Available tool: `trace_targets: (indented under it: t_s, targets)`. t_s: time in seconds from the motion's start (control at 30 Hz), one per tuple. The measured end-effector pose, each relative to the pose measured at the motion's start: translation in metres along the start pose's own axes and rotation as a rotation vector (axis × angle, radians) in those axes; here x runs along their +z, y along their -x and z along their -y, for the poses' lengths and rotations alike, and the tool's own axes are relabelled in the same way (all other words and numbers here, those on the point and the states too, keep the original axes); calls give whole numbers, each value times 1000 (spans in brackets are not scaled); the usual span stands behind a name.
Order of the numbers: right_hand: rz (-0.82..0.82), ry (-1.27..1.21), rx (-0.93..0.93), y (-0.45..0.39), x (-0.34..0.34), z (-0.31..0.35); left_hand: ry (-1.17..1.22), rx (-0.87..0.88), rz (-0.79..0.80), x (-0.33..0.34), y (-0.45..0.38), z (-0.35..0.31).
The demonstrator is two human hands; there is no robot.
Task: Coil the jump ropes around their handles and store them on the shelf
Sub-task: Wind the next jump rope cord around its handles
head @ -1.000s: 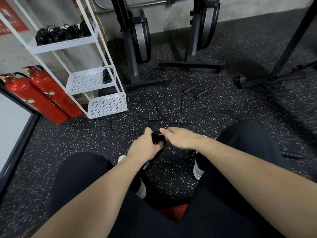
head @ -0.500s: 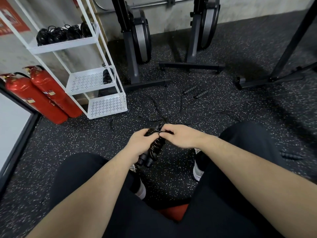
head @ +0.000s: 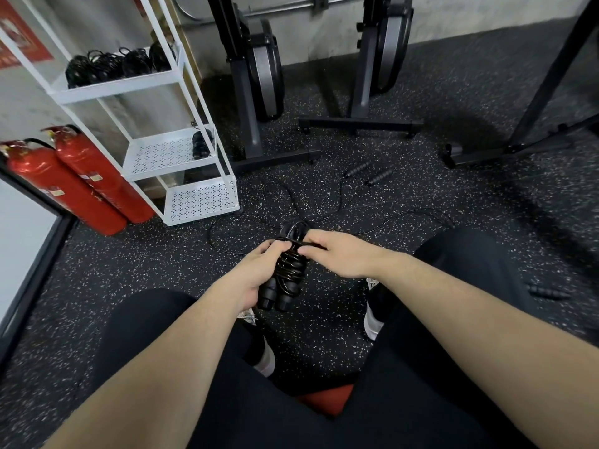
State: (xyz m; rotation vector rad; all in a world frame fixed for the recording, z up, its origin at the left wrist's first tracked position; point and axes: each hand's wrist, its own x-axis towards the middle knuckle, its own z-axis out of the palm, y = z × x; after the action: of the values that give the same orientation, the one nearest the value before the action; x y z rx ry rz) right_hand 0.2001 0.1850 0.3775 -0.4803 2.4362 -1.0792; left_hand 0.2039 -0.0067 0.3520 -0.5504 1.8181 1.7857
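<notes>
My left hand grips a pair of black jump rope handles, held side by side with black cord wound round them. My right hand pinches the cord at the upper end of the bundle. Another loose rope lies on the floor beyond my hands, its two handles lying near the machine base. A single black handle lies on the floor at my right. The white shelf at the left holds several coiled ropes on its top tier and one bundle on the middle tier.
Two red fire extinguishers lean beside the shelf. Dark exercise machines and their floor bars stand at the back. A black frame leg slants at the right. My knees frame the speckled rubber floor.
The bundle has tipped so the handle ends point toward me and more wound cord shows. My right hand has stayed at the top of the bundle with the cord.
</notes>
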Motion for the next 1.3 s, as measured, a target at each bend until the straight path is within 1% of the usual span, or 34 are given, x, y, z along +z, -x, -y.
trace_targets:
  t_s: [0.07, 0.17, 0.23, 0.3, 0.4, 0.47, 0.57, 0.67, 0.73, 0.83, 0.93, 1.1, 1.2, 1.3]
  targets:
    - [12, 49, -28, 2, -1, 1, -21, -44, 26, -2, 3, -3]
    - [28, 204, -87, 1, -4, -1, -39, -79, 93, -6, 1, -3]
    - [29, 276, -131, 2, -4, -3, -30, -34, 113, -9, 1, -2]
    - [-2, 296, -159, 3, -2, -4, -21, 14, 136, -10, -1, -1]
    - [-108, 261, -188, 3, 4, -9, -13, 105, 47, -5, 0, -2]
    - [-158, 152, -121, 1, 7, -11, 38, 135, -9, -1, 0, -1]
    - [-199, -127, 89, -1, 8, -10, 107, 181, -83, 6, 1, 0]
    - [-278, -412, 226, -5, 8, -11, 114, 286, -165, 8, 0, 0]
    - [-293, -626, 281, -5, 7, -10, 79, 368, -214, 11, 2, 0]
    - [-236, -860, 302, -3, 10, -7, 59, 446, -252, 16, 6, -1]
    - [-241, -945, 259, -5, 14, -2, 44, 473, -264, 18, 6, -1]
    - [-421, -939, 269, -12, 18, -4, -35, 446, -211, 19, 6, 3]
    - [-467, -1073, 231, -15, 21, -3, 0, 432, -192, 23, 8, 0]
    - [-562, -1106, 239, -16, 19, -2, 27, 426, -164, 27, 11, -1]
